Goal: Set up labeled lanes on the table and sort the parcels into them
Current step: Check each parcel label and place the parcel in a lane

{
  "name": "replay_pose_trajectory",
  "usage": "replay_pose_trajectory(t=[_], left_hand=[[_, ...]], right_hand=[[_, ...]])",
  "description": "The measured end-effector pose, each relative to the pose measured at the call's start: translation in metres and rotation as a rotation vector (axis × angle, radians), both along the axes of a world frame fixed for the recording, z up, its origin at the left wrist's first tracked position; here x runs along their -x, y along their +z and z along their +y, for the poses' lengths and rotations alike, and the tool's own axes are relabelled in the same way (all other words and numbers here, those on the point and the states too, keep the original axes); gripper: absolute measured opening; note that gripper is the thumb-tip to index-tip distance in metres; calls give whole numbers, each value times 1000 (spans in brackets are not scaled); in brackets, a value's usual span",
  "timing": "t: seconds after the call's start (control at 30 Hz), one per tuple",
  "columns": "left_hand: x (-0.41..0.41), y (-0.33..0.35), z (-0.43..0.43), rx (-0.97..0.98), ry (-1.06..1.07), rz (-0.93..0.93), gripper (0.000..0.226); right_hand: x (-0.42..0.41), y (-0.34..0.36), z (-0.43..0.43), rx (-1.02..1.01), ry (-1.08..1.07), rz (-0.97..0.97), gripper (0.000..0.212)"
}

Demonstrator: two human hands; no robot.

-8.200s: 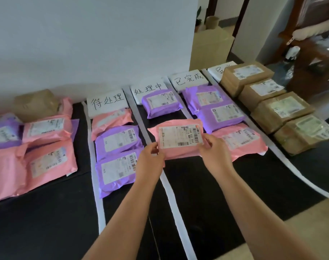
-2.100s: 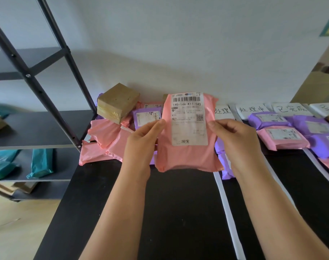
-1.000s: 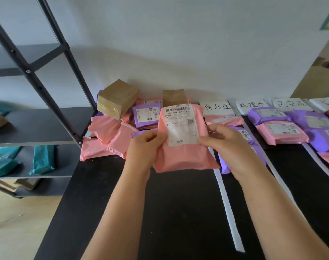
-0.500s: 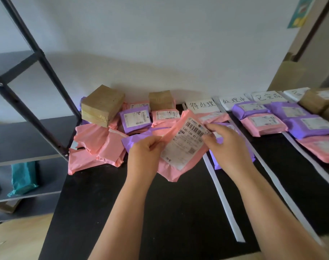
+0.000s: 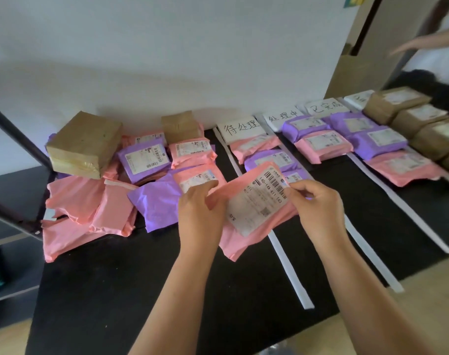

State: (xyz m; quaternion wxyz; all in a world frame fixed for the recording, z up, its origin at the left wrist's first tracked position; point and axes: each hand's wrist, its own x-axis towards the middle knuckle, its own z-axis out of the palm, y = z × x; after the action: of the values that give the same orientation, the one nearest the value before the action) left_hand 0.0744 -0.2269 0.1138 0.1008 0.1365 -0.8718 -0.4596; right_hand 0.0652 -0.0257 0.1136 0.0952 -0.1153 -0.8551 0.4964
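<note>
Your left hand (image 5: 201,213) and right hand (image 5: 316,208) pinch a pink parcel (image 5: 251,213) above the black desk (image 5: 218,290), just in front of the 待处理 card (image 5: 241,128); its long axis tilts, barcode end up-right; its label reads 140-14A-K11-143.

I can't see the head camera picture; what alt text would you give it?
Two bare hands, left hand and right hand, hold a pink parcel with a barcode label above a black table. White strips divide the table into lanes headed by handwritten signs, holding pink, purple and brown parcels. An unsorted pile lies to the left.
</note>
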Motion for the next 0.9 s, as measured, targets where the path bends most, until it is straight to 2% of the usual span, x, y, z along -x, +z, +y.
replay_pose_trajectory(t=[0.07,0.17,0.3,0.37,0.47,0.63,0.8,0.9], left_hand=[[9,-6,10,29,65,10,45],[25,-13,25,-22,171,-15,53],[55,-34,58,-124,178,-155,46],[70,-48,79,-152,106,-186,37],[97,-65,104,-164,67,-217,34],[154,-89,122,-185,67,-323,32],[205,-113,130,-235,85,-374,24],[225,-123,133,-226,130,-372,27]], right_hand=[[16,-7,15,72,-33,-12,21],[48,-19,39,131,-70,-12,19],[103,-35,72,208,-101,-60,17],[129,-44,87,191,-97,-90,20],[163,-62,107,149,-61,-140,22],[222,-93,123,55,38,-234,8],[270,-122,124,-40,116,-264,19],[290,-132,123,-66,166,-280,27]])
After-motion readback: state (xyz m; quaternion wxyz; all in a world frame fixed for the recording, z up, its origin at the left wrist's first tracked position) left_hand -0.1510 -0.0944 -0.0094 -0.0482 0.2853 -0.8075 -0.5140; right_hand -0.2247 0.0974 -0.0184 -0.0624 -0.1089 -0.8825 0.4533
